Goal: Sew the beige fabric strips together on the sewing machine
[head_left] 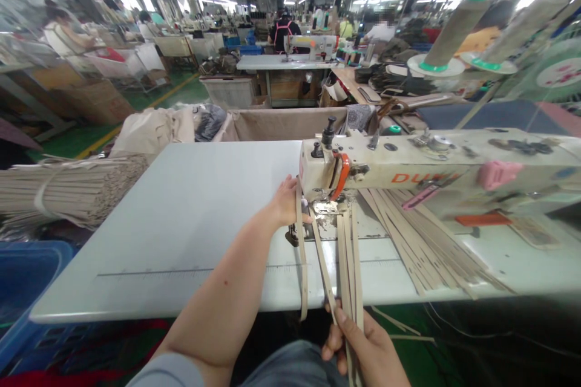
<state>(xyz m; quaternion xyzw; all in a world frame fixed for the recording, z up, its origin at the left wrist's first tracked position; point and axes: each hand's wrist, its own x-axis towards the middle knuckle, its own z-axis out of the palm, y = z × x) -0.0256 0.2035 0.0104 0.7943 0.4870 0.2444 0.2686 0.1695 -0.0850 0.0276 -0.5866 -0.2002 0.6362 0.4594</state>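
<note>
My left hand [287,201] reaches across the white table [190,217] to the head of a cream sewing machine [408,169]. Its fingers close on a beige strip [301,254] beside the needle area. My right hand [363,344] is below the table's front edge, fingers pinched on a bundle of beige strips [350,266] that runs up to the presser foot [324,208]. Another strip hangs over the table edge between the two hands.
More beige strips [422,242] fan out under the machine arm at right. A tied bundle of strips [68,190] lies at left above a blue bin [27,278]. Thread cones [454,30] stand at back right. Other people sit at machines farther back.
</note>
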